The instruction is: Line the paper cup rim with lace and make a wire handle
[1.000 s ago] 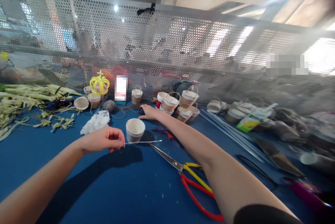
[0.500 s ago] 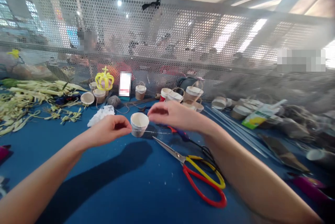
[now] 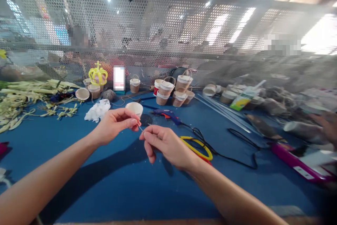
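Note:
My left hand [image 3: 117,125] is closed, pinching one part of a thin, light twisted cord [image 3: 140,127] between thumb and fingertips. My right hand [image 3: 167,144], a little lower and to the right, pinches the same cord, its lower fingers curled loosely. Only a short stretch of cord shows between the hands. Just behind my left fingertips stands a small white-rimmed cup [image 3: 134,107], its lower part hidden. Scissors with a yellow handle loop [image 3: 201,151] and a red one lie under my right wrist, the blades covered.
A blue glue gun [image 3: 170,115] with a black cable lies behind my right hand. White crumpled tissue [image 3: 98,110], a grey yarn ball [image 3: 108,94] and several small baskets [image 3: 162,97] stand farther back. A purple power strip [image 3: 292,161] is at right, before a perforated metal screen [image 3: 163,25].
My right hand has come down and toward me, now pinching the cord close to my left hand. The cord was stretched longer across the cup's front. The view has shifted right.

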Action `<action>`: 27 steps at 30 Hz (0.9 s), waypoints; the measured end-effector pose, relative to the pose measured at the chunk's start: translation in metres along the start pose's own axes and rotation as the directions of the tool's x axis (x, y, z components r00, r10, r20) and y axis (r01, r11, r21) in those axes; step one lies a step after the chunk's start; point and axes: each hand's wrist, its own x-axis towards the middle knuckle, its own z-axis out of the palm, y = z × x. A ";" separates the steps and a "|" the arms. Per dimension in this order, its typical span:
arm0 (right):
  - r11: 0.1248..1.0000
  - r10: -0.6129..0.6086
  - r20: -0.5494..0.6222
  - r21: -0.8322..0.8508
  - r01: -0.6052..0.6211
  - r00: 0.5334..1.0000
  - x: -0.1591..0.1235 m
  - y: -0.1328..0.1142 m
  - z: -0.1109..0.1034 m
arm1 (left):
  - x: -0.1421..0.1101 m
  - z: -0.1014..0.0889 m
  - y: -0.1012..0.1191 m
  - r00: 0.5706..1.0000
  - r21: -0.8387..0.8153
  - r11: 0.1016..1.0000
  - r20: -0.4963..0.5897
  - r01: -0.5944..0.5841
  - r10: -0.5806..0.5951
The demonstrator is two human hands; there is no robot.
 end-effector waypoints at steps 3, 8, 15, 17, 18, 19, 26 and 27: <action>0.999 -0.048 -0.011 -0.004 0.048 0.999 0.003 0.000 0.006 | -0.001 0.000 -0.001 1.000 0.039 0.999 -0.010 -0.029 0.029; 0.977 -0.157 -0.059 -0.154 0.147 0.986 0.016 -0.003 0.011 | -0.001 -0.001 0.005 0.989 0.114 0.992 -0.126 -0.059 0.074; 0.916 -0.287 -0.019 -0.297 0.269 0.958 0.028 -0.006 0.011 | -0.001 -0.001 0.014 0.966 0.286 0.955 -0.217 -0.077 0.143; 0.915 -0.294 -0.024 -0.295 0.274 0.956 0.029 -0.004 0.011 | -0.001 0.000 0.012 0.960 0.302 0.950 -0.231 -0.082 0.157; 0.916 -0.294 -0.032 -0.295 0.272 0.955 0.030 -0.003 0.011 | 0.000 0.000 0.012 0.960 0.310 0.948 -0.233 -0.078 0.155; 0.917 -0.292 -0.041 -0.297 0.267 0.956 0.030 -0.002 0.011 | 0.000 0.000 0.011 0.961 0.314 0.947 -0.232 -0.072 0.151; 0.917 -0.270 -0.036 -0.313 0.246 0.962 0.026 0.005 0.008 | 0.002 -0.004 0.006 0.985 0.171 0.984 -0.157 -0.051 0.078; 0.919 -0.265 -0.036 -0.311 0.242 0.964 0.026 0.006 0.009 | 0.002 -0.005 0.006 0.985 0.173 0.984 -0.156 -0.050 0.077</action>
